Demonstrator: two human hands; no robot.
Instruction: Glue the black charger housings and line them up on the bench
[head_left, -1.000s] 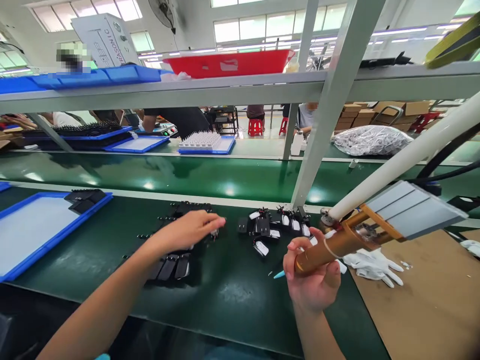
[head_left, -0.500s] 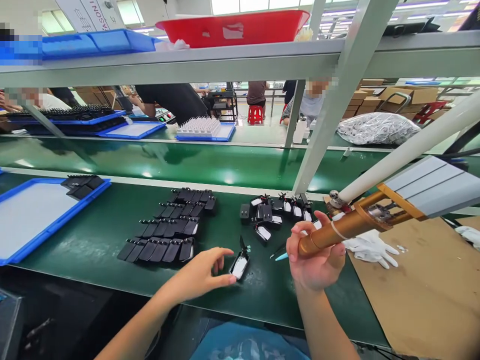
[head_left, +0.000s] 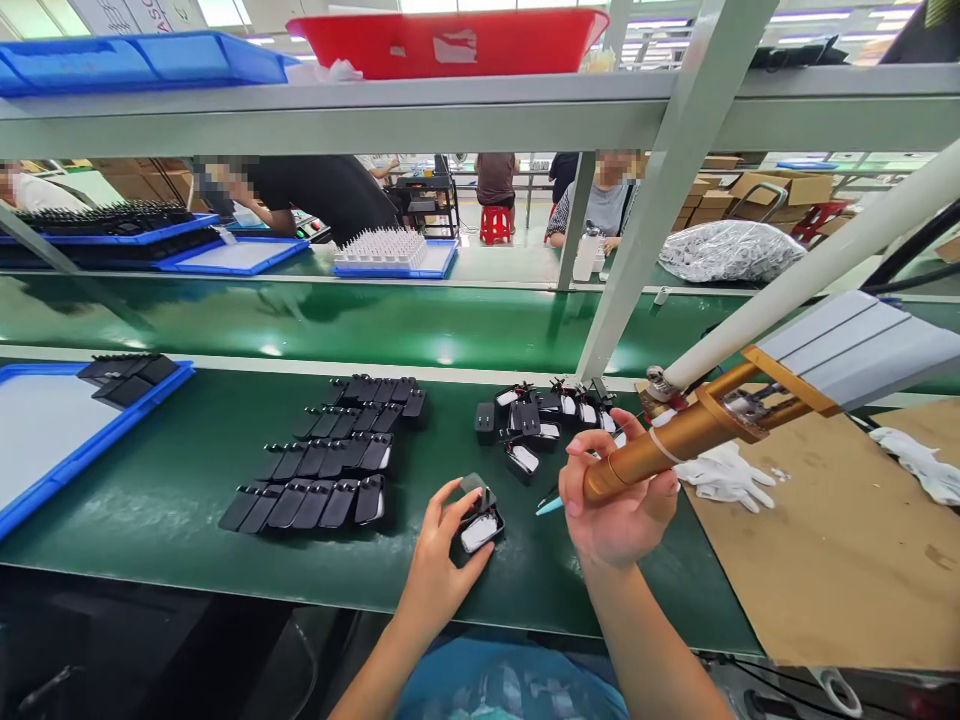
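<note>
My left hand (head_left: 444, 552) grips a small black case (head_left: 480, 522) with a white block inside, thumb and fingers at its sides. The case lies on the green bench with its dark lid tipped open toward the far side. My right hand (head_left: 616, 505) is wrapped round a copper-coloured cylindrical tool (head_left: 652, 462), held tilted above the bench. A ribbed grey housing (head_left: 862, 350) is at the tool's upper right end. Below the right hand lies a light-blue-tipped tweezer-like tool (head_left: 550, 506), partly hidden. Beyond my hands is a loose cluster of open black cases (head_left: 525, 458).
Rows of closed black cases (head_left: 300, 503) stand to the left, beside a blue-rimmed tray (head_left: 112, 435). White gloves (head_left: 724, 475) lie on brown cardboard (head_left: 832, 560) at right. A slanted post (head_left: 637, 230) and an overhead shelf (head_left: 375, 130) cross the view. Co-workers sit beyond the bench.
My left hand has moved right and closed on the small black case, which is now turned. My right hand still holds the copper-coloured tool. The view has shifted slightly.
</note>
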